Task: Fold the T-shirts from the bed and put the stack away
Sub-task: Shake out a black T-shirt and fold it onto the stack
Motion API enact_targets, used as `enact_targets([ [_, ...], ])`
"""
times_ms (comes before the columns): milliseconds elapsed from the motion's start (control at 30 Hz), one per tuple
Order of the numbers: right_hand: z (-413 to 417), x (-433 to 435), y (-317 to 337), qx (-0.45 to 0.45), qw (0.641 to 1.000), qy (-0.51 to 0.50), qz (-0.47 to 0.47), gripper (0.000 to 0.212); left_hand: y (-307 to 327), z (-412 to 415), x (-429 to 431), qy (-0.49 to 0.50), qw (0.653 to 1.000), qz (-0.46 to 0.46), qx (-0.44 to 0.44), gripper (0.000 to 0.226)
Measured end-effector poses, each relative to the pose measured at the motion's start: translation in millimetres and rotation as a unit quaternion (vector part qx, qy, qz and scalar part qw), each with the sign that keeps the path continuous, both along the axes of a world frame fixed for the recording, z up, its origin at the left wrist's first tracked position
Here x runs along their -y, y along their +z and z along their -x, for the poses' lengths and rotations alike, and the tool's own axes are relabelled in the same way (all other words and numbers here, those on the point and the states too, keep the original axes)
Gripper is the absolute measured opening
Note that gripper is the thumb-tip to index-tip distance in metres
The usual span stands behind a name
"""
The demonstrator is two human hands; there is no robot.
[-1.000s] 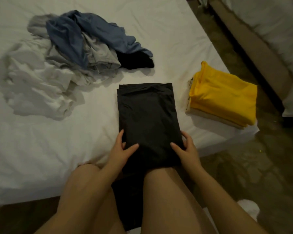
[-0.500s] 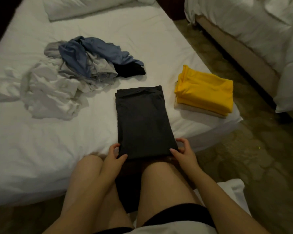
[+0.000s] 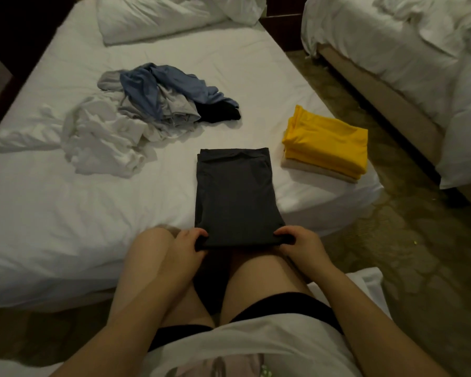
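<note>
We have the dark grey T-shirt (image 3: 235, 197) laid out in a long folded strip on the bed (image 3: 65, 213), straight ahead of our knees. Its far end lies flat on the sheet. At the mattress edge the strip is doubled over, and more dark cloth hangs down between our legs.

Both hands are on that doubled edge, one at each corner. Our left hand (image 3: 186, 246) grips the left corner, thumb on top of the cloth and fingers curled under it. Our right hand (image 3: 301, 242) grips the right corner the same way, its fingers closed round the edge. Neither hand holds anything else, and the cloth runs level between them.

To the right of the strip, near the corner of the bed and apart from it, sits the folded stack (image 3: 326, 142): a yellow shirt on top and a pale one just showing beneath. Further back and to the left lies the unfolded pile (image 3: 152, 104), with blue, grey and black pieces tangled together. A crumpled white garment (image 3: 104, 140) touches its near side.

A pillow (image 3: 161, 17) rests at the head of the bed. A second bed (image 3: 392, 50) stands to the right across a strip of floor (image 3: 419, 254).
</note>
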State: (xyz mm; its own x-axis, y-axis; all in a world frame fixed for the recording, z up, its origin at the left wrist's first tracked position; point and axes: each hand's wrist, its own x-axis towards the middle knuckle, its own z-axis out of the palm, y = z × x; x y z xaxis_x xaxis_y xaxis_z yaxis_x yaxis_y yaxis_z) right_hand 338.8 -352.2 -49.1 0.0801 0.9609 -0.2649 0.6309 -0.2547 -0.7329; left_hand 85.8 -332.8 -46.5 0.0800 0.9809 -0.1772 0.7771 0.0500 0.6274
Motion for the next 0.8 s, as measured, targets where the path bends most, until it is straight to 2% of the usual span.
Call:
enact_targets([
  [67, -1, 4, 4, 0.049, 0.998, 0.024, -0.035, 0.023, 7, 1, 5, -0.004, 0.998, -0.043, -0.050, 0.032],
  [167, -4, 6, 7, 0.091, 0.993, 0.045, -0.057, 0.014, 17, 6, 14, -0.018, 0.993, -0.095, -0.072, 0.025],
  [333, -1, -6, 12, 0.054, 0.994, 0.003, -0.097, 0.009, 6, 15, 3, 0.044, 0.993, -0.113, -0.001, 0.016],
  [400, 3, -18, 18, 0.012, 0.990, -0.025, -0.137, 0.007, 10, 8, -8, 0.097, 0.985, -0.112, 0.091, 0.010],
  [533, 13, -46, 29, -0.147, 0.970, -0.102, -0.165, 0.012, 22, -5, -45, 0.163, 0.955, -0.101, 0.226, 0.011],
  [633, 20, -78, 26, -0.153, 0.958, -0.165, -0.177, 0.009, 30, -17, -78, 0.176, 0.931, -0.078, 0.309, 0.014],
  [700, 23, -106, 18, -0.133, 0.953, -0.202, -0.183, 0.012, 25, -24, -104, 0.195, 0.926, -0.070, 0.315, 0.014],
  [800, 26, -147, 3, -0.099, 0.954, -0.227, -0.171, 0.020, 9, -32, -147, 0.211, 0.939, -0.091, 0.257, 0.021],
])
